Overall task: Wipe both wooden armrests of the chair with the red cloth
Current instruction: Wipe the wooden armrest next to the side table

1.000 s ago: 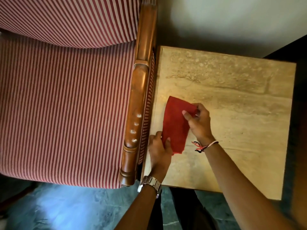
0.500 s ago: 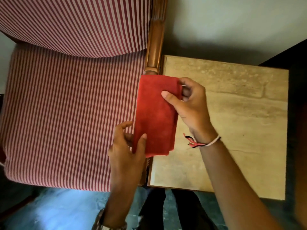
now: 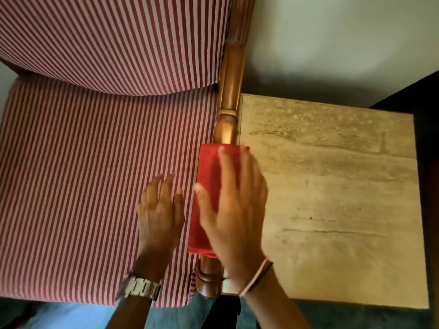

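Observation:
The folded red cloth (image 3: 207, 186) lies draped over the chair's right wooden armrest (image 3: 228, 110), which runs from the backrest down to a turned front end. My right hand (image 3: 234, 210) lies flat on top of the cloth, pressing it onto the wood, fingers spread and blurred. My left hand (image 3: 160, 210), with a metal watch on its wrist, hovers open over the striped seat just left of the cloth and holds nothing. The other armrest is out of view.
The chair has a red-and-white striped seat (image 3: 83, 186) and backrest (image 3: 107, 39). A square stone-topped side table (image 3: 337, 198) stands right against the armrest. A pale wall is behind, a dark floor below.
The cloth went from the side table, lifted in both hands, onto the right armrest. My left hand let go and drew left. My right hand now lies flat on the cloth.

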Available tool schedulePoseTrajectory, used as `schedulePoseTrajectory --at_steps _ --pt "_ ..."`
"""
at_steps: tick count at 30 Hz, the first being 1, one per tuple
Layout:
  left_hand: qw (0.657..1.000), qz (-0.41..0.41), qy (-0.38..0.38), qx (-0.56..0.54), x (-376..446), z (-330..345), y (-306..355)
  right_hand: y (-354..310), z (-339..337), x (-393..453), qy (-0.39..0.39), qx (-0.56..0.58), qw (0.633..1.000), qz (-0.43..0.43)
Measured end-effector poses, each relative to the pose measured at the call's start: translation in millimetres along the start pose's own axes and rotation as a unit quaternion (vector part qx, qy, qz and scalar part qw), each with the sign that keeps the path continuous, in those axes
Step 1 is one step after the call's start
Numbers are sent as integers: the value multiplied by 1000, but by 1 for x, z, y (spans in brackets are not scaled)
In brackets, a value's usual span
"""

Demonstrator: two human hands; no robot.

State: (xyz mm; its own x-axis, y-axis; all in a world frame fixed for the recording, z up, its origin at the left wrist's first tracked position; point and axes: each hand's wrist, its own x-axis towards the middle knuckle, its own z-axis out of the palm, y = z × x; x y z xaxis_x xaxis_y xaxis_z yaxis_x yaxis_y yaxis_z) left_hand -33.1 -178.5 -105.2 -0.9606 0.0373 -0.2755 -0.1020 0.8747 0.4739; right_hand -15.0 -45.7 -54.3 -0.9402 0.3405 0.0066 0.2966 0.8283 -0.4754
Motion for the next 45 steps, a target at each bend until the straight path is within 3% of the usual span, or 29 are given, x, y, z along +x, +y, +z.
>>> schedulePoseTrajectory --at_steps 3,6,10,14,18,25,32,40,45 --pt "984 99 -54 139 29 33 -27 -6 34 -20 -77 -78 994 2" --pt "957 187 -87 204 44 60 -57 0 52 3 -64 -96 993 -6" --pt "961 197 -36 189 50 85 -82 4 56 43 -38 -82 996 -12" --pt "954 223 4 200 52 98 -93 7 58 7 -36 -67 997 -5" --pt "954 223 14 198 54 100 -94 11 55 -46 -66 -57 996 -4" --pt "953 229 14 196 51 97 -90 8 48 64 -61 -63 996 -12" --pt "952 227 14 206 51 98 -91 11 52 -66 -68 -104 992 -33" --pt "957 186 19 220 48 97 -89 11 49 64 -60 -81 994 -34" --pt "956 183 31 226 48 102 -93 18 50 -24 -74 3 997 -31"
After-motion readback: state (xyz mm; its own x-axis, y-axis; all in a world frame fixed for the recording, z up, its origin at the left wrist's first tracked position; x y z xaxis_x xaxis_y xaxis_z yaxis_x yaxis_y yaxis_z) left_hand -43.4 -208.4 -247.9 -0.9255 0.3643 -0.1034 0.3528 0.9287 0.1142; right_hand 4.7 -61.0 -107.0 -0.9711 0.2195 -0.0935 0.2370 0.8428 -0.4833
